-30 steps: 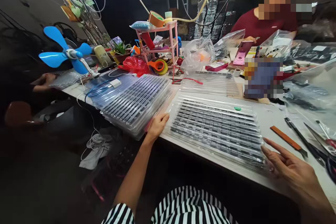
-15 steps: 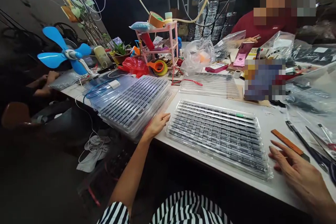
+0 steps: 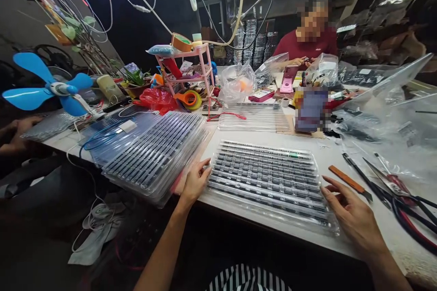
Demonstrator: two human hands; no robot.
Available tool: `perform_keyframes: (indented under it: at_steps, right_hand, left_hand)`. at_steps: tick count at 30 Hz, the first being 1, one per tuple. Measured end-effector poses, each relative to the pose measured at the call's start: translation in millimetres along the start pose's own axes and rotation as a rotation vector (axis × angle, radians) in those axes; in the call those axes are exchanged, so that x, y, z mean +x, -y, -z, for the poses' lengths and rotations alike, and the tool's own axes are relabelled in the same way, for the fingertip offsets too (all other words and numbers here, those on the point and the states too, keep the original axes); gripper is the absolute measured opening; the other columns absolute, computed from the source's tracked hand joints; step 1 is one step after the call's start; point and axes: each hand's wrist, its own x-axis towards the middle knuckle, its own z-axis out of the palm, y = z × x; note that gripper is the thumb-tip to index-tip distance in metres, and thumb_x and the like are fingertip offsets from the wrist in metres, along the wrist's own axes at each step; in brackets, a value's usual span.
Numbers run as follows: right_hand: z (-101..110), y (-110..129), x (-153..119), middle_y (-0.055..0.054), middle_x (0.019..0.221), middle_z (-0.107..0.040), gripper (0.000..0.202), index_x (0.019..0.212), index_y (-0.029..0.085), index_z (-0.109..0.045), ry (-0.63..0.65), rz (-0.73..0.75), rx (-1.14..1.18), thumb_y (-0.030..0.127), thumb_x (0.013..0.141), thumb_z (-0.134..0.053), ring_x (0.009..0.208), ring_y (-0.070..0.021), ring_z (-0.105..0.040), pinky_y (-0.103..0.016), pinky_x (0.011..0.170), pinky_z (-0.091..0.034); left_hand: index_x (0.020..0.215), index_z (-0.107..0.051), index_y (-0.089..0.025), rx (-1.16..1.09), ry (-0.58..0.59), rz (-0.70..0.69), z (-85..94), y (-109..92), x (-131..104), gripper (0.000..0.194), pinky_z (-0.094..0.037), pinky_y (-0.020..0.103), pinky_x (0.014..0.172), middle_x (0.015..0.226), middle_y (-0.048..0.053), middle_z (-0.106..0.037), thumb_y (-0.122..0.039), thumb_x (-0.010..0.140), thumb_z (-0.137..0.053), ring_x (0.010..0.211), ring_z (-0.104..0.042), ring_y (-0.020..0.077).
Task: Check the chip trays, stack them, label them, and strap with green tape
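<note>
A clear plastic tray [image 3: 262,177] with rows of dark, printed strips lies in front of me on the white table, a small green mark near its far right corner. My left hand [image 3: 195,183] grips its left edge, fingers bent against the side. At the opposite edge, my right hand [image 3: 351,211] has its thumb and fingers closed on the tray's rim; some fingertips are hidden. Left of my left hand stands a stack of similar filled trays [image 3: 157,154].
An orange-handled blade [image 3: 346,178] and scissors [image 3: 392,186] lie right of my right hand. Behind are another clear tray [image 3: 252,117], a pink rack [image 3: 186,70], a phone [image 3: 311,111] and plastic bags [image 3: 385,118]. A blue fan [image 3: 58,86] stands left. A co-worker [image 3: 307,47] sits opposite.
My right hand has moved left from beside the tray onto its right edge. My left hand has closed on the left edge. The whole view has shifted right.
</note>
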Motion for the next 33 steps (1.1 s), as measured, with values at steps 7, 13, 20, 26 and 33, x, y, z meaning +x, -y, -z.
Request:
perform_keyframes:
  at_steps: [7, 13, 20, 26, 33]
  right_hand:
    - [-3, -10, 20, -0.006, 0.081, -0.064, 0.056, 0.114, 0.017, -0.062, 0.039, 0.048, -0.105, 0.058, 0.080, -0.044, 0.062, -0.0200, -0.059, -0.033, 0.061, -0.048]
    - [-15, -2, 21, -0.008, 0.111, -0.057, 0.038, 0.125, 0.021, -0.054, 0.045, 0.215, -0.491, 0.030, 0.093, -0.037, 0.089, -0.0220, -0.059, -0.031, 0.066, -0.049]
    - [-26, 30, 15, -0.021, 0.116, -0.056, 0.046, 0.123, 0.001, -0.054, 0.118, 0.440, -0.976, -0.003, 0.080, -0.036, 0.095, -0.0292, -0.053, -0.035, 0.068, -0.047]
    - [-26, 25, 17, -0.021, 0.120, -0.055, 0.045, 0.125, 0.001, -0.053, 0.127, 0.412, -0.919, 0.001, 0.084, -0.034, 0.096, -0.0297, -0.050, -0.039, 0.078, -0.043]
    - [-21, 7, -4, -0.014, 0.131, -0.052, 0.045, 0.132, 0.013, -0.050, 0.067, 0.343, -0.732, 0.010, 0.089, -0.036, 0.102, -0.0291, -0.048, -0.042, 0.079, -0.040]
  left_hand:
    - [0.118, -0.060, -0.015, 0.141, 0.012, -0.080, -3.4, 3, 20, 0.041, -0.037, 0.036, 0.103, 0.122, 0.010, -0.061, -0.032, 0.084, -0.045, 0.117, -0.053, 0.0202]
    - [0.125, -0.055, -0.016, 0.306, 0.129, -0.144, -12.8, -8, 35, 0.045, -0.035, 0.037, 0.105, 0.128, 0.009, -0.058, -0.035, 0.087, -0.044, 0.120, -0.050, 0.0210]
    - [0.133, -0.047, -0.016, 0.591, 0.120, -0.141, -32.5, -24, 21, 0.046, -0.026, 0.063, 0.099, 0.136, 0.018, -0.048, -0.033, 0.091, -0.037, 0.123, -0.041, 0.0355]
    - [0.129, -0.051, -0.015, 0.799, 0.077, -0.234, -31.4, -26, 18, 0.044, -0.035, 0.046, 0.098, 0.130, 0.014, -0.056, -0.035, 0.093, -0.036, 0.117, -0.050, 0.0279]
    - [0.122, -0.057, -0.019, 0.841, 0.157, -0.267, -19.7, -32, 26, 0.038, -0.039, 0.037, 0.089, 0.117, 0.010, -0.065, -0.030, 0.093, -0.035, 0.106, -0.059, 0.0244]
